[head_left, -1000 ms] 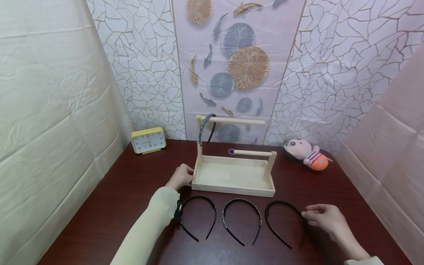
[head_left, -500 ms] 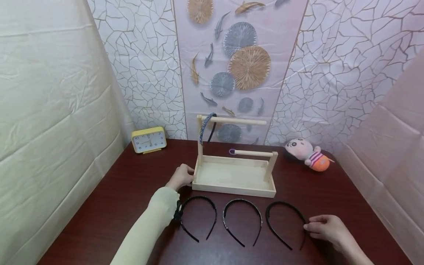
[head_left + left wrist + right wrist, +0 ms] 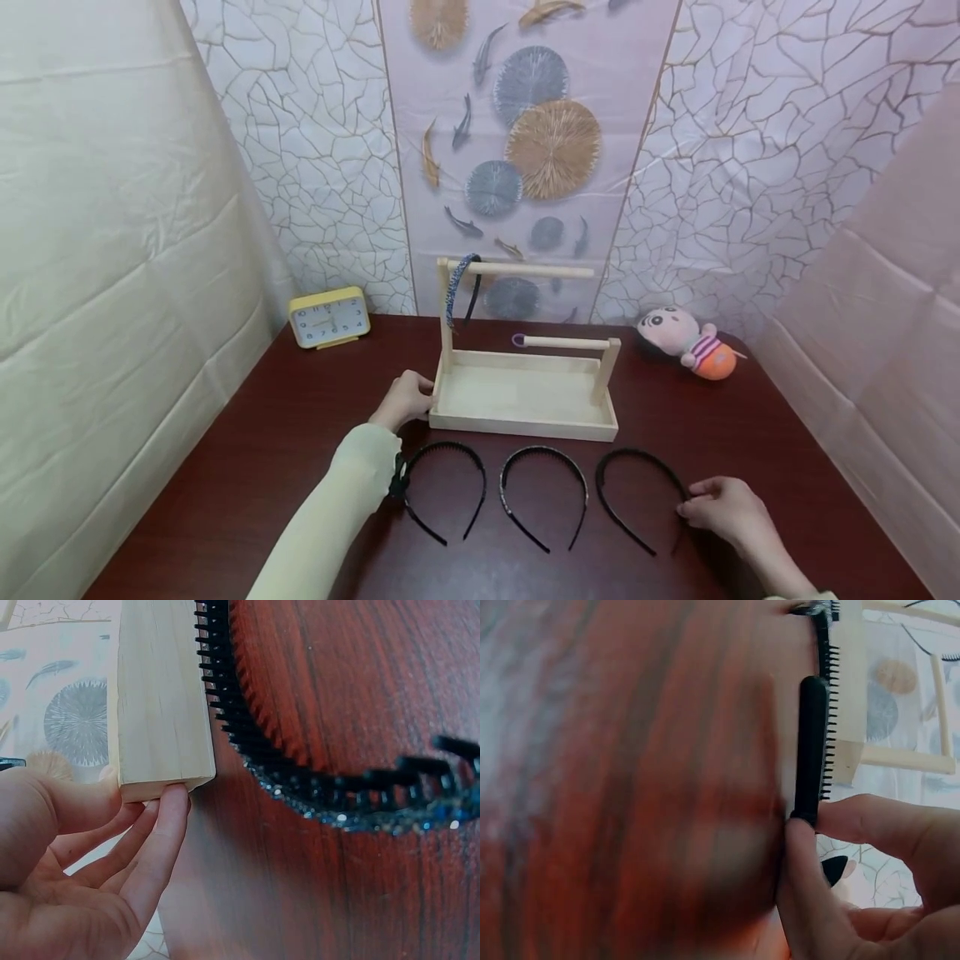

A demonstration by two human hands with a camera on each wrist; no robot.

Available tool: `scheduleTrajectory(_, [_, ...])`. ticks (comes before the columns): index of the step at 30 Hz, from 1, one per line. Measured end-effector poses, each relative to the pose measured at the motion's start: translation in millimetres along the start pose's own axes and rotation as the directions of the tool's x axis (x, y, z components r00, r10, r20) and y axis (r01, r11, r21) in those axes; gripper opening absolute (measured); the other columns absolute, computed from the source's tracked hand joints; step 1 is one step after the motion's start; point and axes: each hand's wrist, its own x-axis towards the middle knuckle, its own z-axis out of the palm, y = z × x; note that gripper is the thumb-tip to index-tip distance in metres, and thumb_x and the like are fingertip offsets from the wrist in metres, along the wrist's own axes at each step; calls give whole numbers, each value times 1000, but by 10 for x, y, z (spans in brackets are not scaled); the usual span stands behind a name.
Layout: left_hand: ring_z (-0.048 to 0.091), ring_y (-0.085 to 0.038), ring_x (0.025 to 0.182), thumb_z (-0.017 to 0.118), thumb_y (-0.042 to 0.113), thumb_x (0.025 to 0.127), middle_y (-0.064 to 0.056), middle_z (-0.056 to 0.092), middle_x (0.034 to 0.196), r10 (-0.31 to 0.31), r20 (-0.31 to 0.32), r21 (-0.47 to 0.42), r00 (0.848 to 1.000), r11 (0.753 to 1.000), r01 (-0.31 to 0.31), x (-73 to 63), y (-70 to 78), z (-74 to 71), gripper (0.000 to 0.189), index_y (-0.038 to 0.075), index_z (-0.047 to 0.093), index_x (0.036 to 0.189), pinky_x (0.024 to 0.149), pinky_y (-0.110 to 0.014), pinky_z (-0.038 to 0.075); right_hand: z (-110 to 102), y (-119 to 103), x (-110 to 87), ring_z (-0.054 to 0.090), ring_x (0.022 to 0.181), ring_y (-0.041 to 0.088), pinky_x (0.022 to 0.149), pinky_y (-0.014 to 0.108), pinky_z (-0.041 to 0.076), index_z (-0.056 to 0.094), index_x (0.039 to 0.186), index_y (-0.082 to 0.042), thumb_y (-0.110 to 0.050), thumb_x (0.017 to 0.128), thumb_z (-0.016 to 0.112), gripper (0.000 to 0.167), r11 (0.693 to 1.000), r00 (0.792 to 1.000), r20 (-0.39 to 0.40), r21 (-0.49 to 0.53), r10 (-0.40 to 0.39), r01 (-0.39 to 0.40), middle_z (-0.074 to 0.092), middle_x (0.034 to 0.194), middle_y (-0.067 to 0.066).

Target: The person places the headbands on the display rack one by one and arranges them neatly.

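My left hand point(image 3: 403, 398) holds the left end of a light wooden headband stand point(image 3: 525, 428), which has a tray base and two bars. In the left wrist view, the thumb and fingertips of that hand point(image 3: 97, 855) grip the corner of the wood point(image 3: 161, 697). At the right, my right hand point(image 3: 731, 512) pinches one arm of a plain black headband point(image 3: 637, 454). Thumb and finger close on that black band point(image 3: 810, 750) in the right wrist view. A blue patterned headband point(image 3: 452, 292) hangs from the upper bar point(image 3: 532, 269).
Two more toothed headbands lie in the front row: a black one with a bow point(image 3: 480, 475) and a glittery one point(image 3: 542, 450). A purple ring point(image 3: 518, 340) sits on the lower bar's tip. Behind stand a yellow clock point(image 3: 330, 318) and a plush doll point(image 3: 690, 342).
My right hand has come down to the right arm of the plain black headband and now pinches it. The left hand stays on the stand. The head view has shifted slightly.
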Motion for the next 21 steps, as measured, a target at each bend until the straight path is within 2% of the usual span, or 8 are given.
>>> scheduleTrajectory(4, [71,-33,92,63,-2,92,-32,57,127,-2,1,-11,1000,1000,2,10,-26,1,33,-11,62,124,69,-37,63,-64,7,37,72,81,22,74,37,61,53,118,23,-6,87,67,45,984,990,124,162,61,-81,71,89,11])
scheduleTrajectory(8, [70,-35,96,63,-2,92,-32,56,128,-13,-5,-24,1000,1000,13,19,-40,-7,34,-10,61,125,70,-37,63,-152,17,65,71,92,23,82,39,60,52,123,22,-10,91,65,47,965,973,213,224,87,-136,69,105,16])
scheduleTrajectory(10, [69,-36,97,63,-3,92,-32,56,128,-16,-6,-22,1000,1000,16,14,-42,-10,35,-10,61,125,70,-37,63,-197,35,73,69,95,20,86,38,59,49,126,23,-12,94,62,49,953,962,261,266,77,-149,69,108,15])
scheduleTrajectory(13, [69,-36,99,63,-2,92,-32,56,129,-22,-7,-23,1000,999,22,1,-33,-9,35,-10,60,126,70,-38,63,-254,68,79,67,93,11,88,35,58,43,129,26,-11,97,58,52,917,944,327,366,35,-161,70,106,5])
scheduleTrajectory(15, [69,-36,98,63,-2,92,-32,55,130,-21,-6,-19,1000,1000,21,-7,-24,-8,35,-10,60,126,70,-38,63,-278,102,69,67,91,6,87,31,59,40,129,28,-9,98,55,50,897,934,357,422,-29,-133,70,104,-2])
scheduleTrajectory(19, [69,-35,97,63,-2,92,-32,55,130,-19,-5,-13,1000,1000,19,-11,-11,-9,36,-10,60,126,69,-37,63,-295,160,42,68,90,5,84,26,59,47,124,26,-3,98,54,40,849,923,360,522,-136,-78,71,101,-6])
scheduleTrajectory(21, [69,-36,98,63,-2,92,-32,55,129,-17,-6,-16,1000,1000,17,-9,-4,-14,36,-11,60,126,69,-37,63,-299,172,29,69,89,6,84,27,59,51,122,23,-1,97,55,35,829,926,340,556,-163,-58,71,100,-7])
